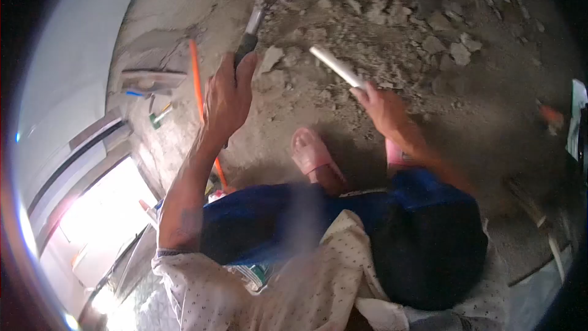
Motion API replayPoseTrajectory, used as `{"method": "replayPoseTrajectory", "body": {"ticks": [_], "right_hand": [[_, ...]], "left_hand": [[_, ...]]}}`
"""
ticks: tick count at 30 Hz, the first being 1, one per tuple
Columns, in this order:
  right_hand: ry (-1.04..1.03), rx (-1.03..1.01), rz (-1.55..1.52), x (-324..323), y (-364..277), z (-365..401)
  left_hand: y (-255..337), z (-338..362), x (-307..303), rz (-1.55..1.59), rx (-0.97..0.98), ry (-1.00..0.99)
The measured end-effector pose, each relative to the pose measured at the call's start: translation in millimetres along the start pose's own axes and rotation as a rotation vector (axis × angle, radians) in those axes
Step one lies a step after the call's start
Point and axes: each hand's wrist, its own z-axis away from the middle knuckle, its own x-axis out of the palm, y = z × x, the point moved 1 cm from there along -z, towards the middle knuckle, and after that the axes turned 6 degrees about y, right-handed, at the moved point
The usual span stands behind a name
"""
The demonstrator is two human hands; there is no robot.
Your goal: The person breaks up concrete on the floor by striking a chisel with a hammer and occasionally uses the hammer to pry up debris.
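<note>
My left hand (228,101) is closed around the dark grip of a hammer (256,15). Its shiny metal shaft points up and away from me, and its head is blurred against the dirt. In my right hand (387,110) is a straight pale rod (335,66), gripped near its lower end and slanting up to the left. The part inside my fist is hidden, so its exact kind does not show. Both tools are apart from each other, above a dirt floor (269,110) strewn with broken chunks (460,54).
A long orange stick (196,76) lies left of my left arm. Farther left are a wooden piece (153,78) and a small green-headed tool (154,121). My pink sandals (309,150) stand on the floor. A bright opening (104,220) is at lower left, and a stick (527,203) lies right.
</note>
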Motion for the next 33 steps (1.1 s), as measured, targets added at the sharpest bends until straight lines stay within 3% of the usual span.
{"method": "replayPoseTrajectory", "body": {"ticks": [1,3,5,7,9,11,14,17,19,20,23,26,27,29,30,31,33], "right_hand": [[-0.063,0.063,0.004,1,1,2],[0.054,0.006,-0.007,-11,-6,1],[-0.056,-0.008,-0.010,-21,-6,0],[-0.068,0.025,-0.006,4,4,0],[-0.045,-0.033,0.021,7,8,-2],[0.051,-0.067,0.068,-3,5,2],[0.016,-0.054,0.068,-21,0,7],[0.034,-0.101,0.067,-20,3,4],[0.045,-0.173,0.144,-16,9,7],[-0.132,-0.077,0.059,-12,14,4],[-0.112,0.286,-0.459,-36,21,13],[0.568,0.521,-0.320,-86,37,36],[0.855,0.414,-0.061,-61,93,43],[1.172,0.606,-0.407,-70,152,50],[1.126,0.906,-1.027,-94,148,55],[1.121,0.929,-1.047,-94,155,58],[1.111,0.982,-1.092,-84,167,60]], "left_hand": [[2,2,9,-0.041,0.061,-0.024],[-6,11,31,-0.115,0.202,-0.068],[-14,16,44,-0.302,0.226,-0.262],[-12,15,42,-0.300,0.175,-0.297],[6,11,31,-0.119,0.152,-0.237],[37,9,16,-0.165,-0.031,-0.125],[33,5,15,-0.071,-0.047,0.076],[-28,1,45,-0.171,0.354,0.074],[-17,3,44,-0.217,0.158,-0.266],[-7,0,40,-0.206,0.112,-0.288],[-3,-3,27,-0.179,0.001,-0.331],[-13,-7,30,-0.118,0.039,-0.252],[-6,-5,28,-0.117,0.069,-0.227],[-6,-5,27,-0.104,0.035,-0.249],[-9,-6,28,-0.087,-0.025,-0.298],[-12,-8,30,-0.072,-0.083,-0.346],[-9,-6,34,-0.101,0.045,-0.309]]}}
